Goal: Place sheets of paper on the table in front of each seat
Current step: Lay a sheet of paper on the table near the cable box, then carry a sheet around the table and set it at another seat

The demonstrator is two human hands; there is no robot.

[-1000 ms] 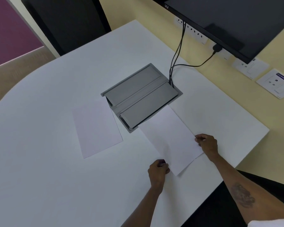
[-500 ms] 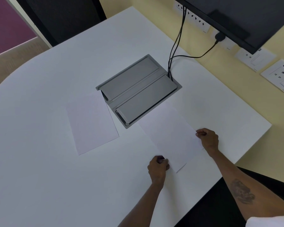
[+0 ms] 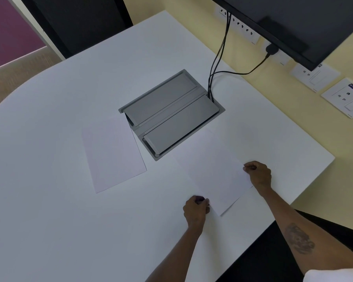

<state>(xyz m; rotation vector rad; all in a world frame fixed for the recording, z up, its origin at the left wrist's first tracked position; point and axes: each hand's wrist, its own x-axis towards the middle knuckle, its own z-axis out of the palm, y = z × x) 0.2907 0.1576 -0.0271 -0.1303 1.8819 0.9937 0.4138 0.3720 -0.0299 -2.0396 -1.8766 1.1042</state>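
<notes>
On the table (image 3: 49,200), left hand (image 3: 195,212) and right hand (image 3: 259,174) curl fingers, pinching opposite edges of 1 sheet (image 3: 212,174).

White table (image 3: 49,200), white sheets (image 3: 112,153) w/ faint lilac tint, grey cable box (image 3: 171,115) at centre, black cables (image 3: 218,58), black monitor (image 3: 304,19), yellow wall (image 3: 273,110).

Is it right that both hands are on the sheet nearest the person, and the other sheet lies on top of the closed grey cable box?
Not quite. In the head view the other sheet lies flat on the table beside the cable box, not on top. Both the left hand and right hand are on the near sheet.
</notes>
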